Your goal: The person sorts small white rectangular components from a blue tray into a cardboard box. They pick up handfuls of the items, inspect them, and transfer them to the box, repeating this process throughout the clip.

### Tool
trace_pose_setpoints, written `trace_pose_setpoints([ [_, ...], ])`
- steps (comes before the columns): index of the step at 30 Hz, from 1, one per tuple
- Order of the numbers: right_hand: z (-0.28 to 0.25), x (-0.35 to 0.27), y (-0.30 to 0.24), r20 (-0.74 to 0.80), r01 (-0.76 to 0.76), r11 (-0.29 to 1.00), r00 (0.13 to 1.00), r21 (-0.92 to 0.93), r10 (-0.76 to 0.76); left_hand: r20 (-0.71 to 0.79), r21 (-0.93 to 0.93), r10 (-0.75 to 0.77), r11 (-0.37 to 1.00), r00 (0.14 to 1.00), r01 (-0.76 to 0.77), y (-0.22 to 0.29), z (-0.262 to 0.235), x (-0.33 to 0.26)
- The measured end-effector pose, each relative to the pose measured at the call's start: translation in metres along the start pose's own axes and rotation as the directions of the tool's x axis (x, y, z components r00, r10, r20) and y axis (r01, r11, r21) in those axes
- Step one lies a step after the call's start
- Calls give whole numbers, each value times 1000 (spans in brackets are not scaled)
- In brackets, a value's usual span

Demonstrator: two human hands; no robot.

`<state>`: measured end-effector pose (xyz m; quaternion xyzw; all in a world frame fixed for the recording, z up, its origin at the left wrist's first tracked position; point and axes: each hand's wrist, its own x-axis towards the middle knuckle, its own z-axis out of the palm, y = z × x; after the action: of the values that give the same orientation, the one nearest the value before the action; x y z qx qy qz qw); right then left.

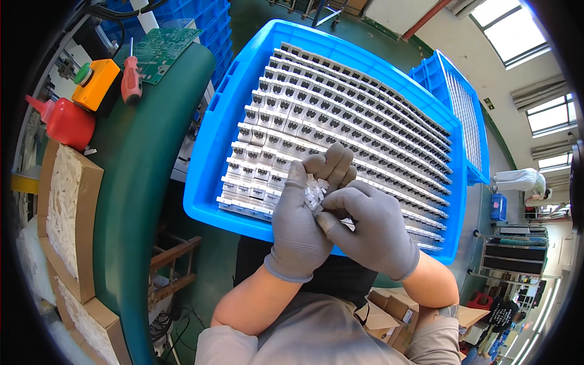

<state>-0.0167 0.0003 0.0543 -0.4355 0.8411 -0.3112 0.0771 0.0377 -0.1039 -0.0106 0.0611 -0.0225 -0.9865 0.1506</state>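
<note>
My left hand [298, 228], in a grey knit glove, is cupped palm up around a small heap of clear and whitish plastic pieces [316, 192]. Over that palm, my right hand [374, 228], gloved the same way, has its thumb and fingers drawn together at the edge of the heap. Whether a piece sits between those fingertips is hidden. Both hands are above the near side of a big blue plastic crate [199, 176]. Inside it stand close rows of white box-shaped modules [304, 112] with dark openings, partly covered by my hands.
Left is a green-topped bench [131, 201] with a red-handled screwdriver [131, 82], green circuit board [161, 52], orange button box [96, 84], red bottle [68, 123] and cardboard boxes [72, 213] of whitish pieces. Another filled blue crate [433, 76] stands behind; people [517, 181] are farther right.
</note>
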Motion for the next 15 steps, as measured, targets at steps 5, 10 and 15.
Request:
trace_pose_setpoints([
  [5,0,-1,-2,16,-41,995,999,93,39,-7,-14,-3,1000,1000,3,-5,-1,0],
  [10,0,-2,-2,7,-17,993,1000,115,16,19,-70,-2,998,1000,3,-5,-3,0],
  [15,-4,-10,16,-100,-77,890,986,449,135,-49,-215,16,976,999,-27,11,1,1],
])
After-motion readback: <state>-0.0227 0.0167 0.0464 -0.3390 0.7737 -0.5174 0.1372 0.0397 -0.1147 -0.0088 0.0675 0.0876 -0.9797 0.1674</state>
